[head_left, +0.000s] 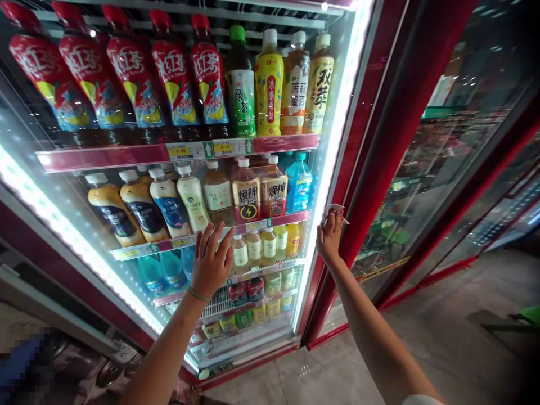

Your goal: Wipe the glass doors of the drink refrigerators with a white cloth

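In front of me stands a lit drinks fridge with a glass door in a red frame point(358, 107). My left hand point(211, 261), fingers spread and a thin band at its wrist, is up at the glass before the middle shelves; whether the palm touches the pane I cannot tell. My right hand point(331, 233) presses a crumpled white cloth or tissue point(335, 208) against the right edge of the door. Behind the glass, closest to my left hand, are a pale green-labelled bottle point(192, 197) and small clear-labelled bottles point(240, 253).
Red-labelled tea bottles point(126, 73) fill the top shelf. A second glass-doored cabinet point(392, 208) with red posts stands to the right. Grey tiled floor point(442, 349) lies below, with a green item point(529, 315) at the far right. Dark round objects point(109, 371) are at lower left.
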### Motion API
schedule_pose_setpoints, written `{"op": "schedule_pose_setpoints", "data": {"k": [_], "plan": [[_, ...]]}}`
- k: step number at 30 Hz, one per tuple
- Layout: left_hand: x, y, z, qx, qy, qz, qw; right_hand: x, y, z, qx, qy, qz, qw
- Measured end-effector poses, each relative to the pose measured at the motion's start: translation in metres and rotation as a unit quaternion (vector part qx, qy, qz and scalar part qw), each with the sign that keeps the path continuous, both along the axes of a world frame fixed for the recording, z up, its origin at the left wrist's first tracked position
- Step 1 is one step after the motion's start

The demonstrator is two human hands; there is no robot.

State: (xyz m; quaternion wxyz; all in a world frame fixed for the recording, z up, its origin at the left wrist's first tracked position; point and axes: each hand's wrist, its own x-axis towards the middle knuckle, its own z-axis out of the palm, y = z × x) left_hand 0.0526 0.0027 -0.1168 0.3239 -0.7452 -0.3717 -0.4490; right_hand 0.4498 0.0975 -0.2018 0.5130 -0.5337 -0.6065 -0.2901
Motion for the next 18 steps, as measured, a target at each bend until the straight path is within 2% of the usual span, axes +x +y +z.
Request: {"op": "schedule_pose_setpoints", "data": {"k": [3,7,11,18], "plan": [[-0.001,-0.004,-0.011,-0.014,-0.006,0.02,1.0,-0.001,-0.002,-0.011,0.001,0.067,0.001,0.998],[-0.021,-0.012,-0.023,-0.031,-0.01,0.05,0.998,-0.048,-0.008,-0.009,0.02,0.172,0.001,0.985],[-0.057,-0.022,-0.028,-0.043,-0.012,0.076,0.996,-0.121,-0.018,-0.002,0.023,0.148,0.032,0.988],[-0.137,-0.047,-0.025,-0.033,0.003,0.109,0.994,-0.277,-0.044,-0.002,0.036,0.003,0.077,0.996]]}}
